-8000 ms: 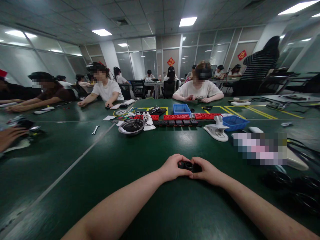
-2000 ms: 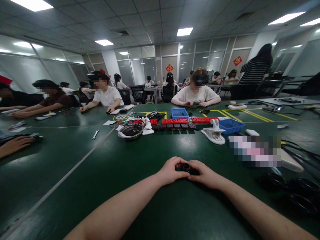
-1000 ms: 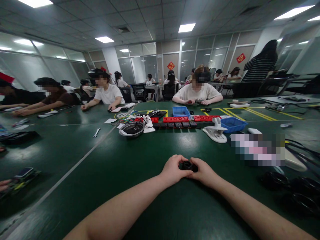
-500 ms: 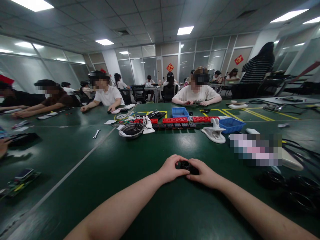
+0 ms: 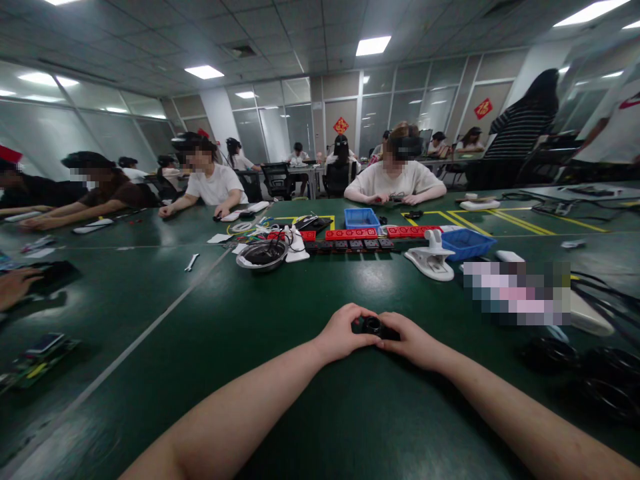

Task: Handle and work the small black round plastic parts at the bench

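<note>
Low over the green table (image 5: 300, 407), a small black part with a round ring-shaped opening (image 5: 373, 325) sits between my two hands. My left hand (image 5: 343, 333) curls around its left side, thumb at the front and fingers behind. On the other side, my right hand (image 5: 411, 339) grips it with fingers over the top and the thumb along the front edge. The two thumb tips come close together in front of the ring. My fingers cover much of the part, so its full shape and exact kind cannot be made out.
Several black rings (image 5: 603, 398) lie at right, near a white clip stand (image 5: 433, 257). Ahead are red socket strips (image 5: 351, 234), a blue bin (image 5: 469, 245) and a metal bowl (image 5: 243, 264). A wrench (image 5: 191, 263) and circuit board (image 5: 47, 360) lie left, near a co-worker's hand (image 5: 17, 287).
My view has tilted slightly. Both hands keep their grip on the black part, with small shifts of the fingers. At far left, the co-worker's hand has come further into view.
</note>
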A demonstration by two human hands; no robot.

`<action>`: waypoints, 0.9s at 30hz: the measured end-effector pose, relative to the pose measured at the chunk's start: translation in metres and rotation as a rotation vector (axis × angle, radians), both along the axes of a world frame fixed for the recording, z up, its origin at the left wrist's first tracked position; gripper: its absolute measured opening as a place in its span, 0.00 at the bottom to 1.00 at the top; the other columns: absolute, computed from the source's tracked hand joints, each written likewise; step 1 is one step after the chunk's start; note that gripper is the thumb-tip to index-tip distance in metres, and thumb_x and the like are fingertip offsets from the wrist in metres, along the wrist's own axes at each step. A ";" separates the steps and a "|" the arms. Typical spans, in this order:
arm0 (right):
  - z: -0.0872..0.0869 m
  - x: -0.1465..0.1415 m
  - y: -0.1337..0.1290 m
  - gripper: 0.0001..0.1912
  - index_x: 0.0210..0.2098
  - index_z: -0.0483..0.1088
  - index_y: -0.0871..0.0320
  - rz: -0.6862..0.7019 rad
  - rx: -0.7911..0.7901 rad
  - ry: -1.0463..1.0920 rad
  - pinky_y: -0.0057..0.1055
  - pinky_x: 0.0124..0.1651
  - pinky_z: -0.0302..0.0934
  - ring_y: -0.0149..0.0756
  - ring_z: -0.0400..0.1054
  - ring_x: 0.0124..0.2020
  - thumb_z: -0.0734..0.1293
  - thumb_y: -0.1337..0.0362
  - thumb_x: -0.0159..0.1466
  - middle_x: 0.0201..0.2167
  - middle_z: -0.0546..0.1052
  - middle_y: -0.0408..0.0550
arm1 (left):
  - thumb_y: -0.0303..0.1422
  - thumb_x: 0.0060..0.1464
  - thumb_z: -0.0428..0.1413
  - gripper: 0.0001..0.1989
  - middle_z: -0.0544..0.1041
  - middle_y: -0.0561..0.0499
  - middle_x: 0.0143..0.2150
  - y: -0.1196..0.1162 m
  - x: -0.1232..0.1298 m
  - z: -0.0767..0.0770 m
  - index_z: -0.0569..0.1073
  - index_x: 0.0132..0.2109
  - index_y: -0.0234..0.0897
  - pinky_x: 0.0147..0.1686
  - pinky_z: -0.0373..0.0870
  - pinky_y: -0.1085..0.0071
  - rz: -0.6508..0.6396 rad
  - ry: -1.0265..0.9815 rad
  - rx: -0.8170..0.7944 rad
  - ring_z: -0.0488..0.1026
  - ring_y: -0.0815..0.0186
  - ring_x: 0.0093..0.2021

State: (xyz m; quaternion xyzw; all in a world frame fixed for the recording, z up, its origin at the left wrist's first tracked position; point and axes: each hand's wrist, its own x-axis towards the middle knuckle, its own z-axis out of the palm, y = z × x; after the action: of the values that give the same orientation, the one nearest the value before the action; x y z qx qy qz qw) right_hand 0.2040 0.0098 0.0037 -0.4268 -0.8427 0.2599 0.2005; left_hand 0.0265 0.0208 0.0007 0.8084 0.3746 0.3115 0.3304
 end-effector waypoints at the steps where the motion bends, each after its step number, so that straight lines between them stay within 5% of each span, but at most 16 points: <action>1: 0.000 0.000 0.000 0.11 0.35 0.66 0.59 -0.002 0.000 0.001 0.30 0.36 0.54 0.35 0.61 0.33 0.63 0.61 0.53 0.31 0.69 0.46 | 0.36 0.38 0.58 0.19 0.67 0.51 0.37 0.000 0.000 0.000 0.68 0.41 0.39 0.36 0.61 0.71 0.001 0.002 -0.003 0.64 0.67 0.36; 19: -0.007 -0.003 0.001 0.11 0.24 0.59 0.59 -0.158 -0.077 0.054 0.23 0.26 0.50 0.29 0.58 0.25 0.66 0.62 0.47 0.22 0.63 0.40 | 0.36 0.35 0.60 0.17 0.65 0.52 0.33 -0.005 0.006 0.000 0.68 0.36 0.36 0.30 0.60 0.75 0.084 -0.014 -0.016 0.62 0.69 0.32; 27: -0.016 -0.021 -0.005 0.11 0.22 0.56 0.58 -0.431 0.182 -0.159 0.25 0.25 0.48 0.30 0.57 0.24 0.65 0.62 0.46 0.21 0.64 0.42 | 0.35 0.35 0.60 0.16 0.66 0.52 0.33 -0.008 0.012 -0.005 0.67 0.35 0.36 0.31 0.60 0.73 0.231 -0.014 0.041 0.63 0.67 0.34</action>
State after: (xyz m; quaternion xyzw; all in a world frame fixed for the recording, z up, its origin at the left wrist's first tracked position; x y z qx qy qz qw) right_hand 0.1826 0.0046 -0.0126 -0.5961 -0.7652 0.0996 0.2218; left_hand 0.0388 0.0124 -0.0039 0.7641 0.4565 0.3609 0.2784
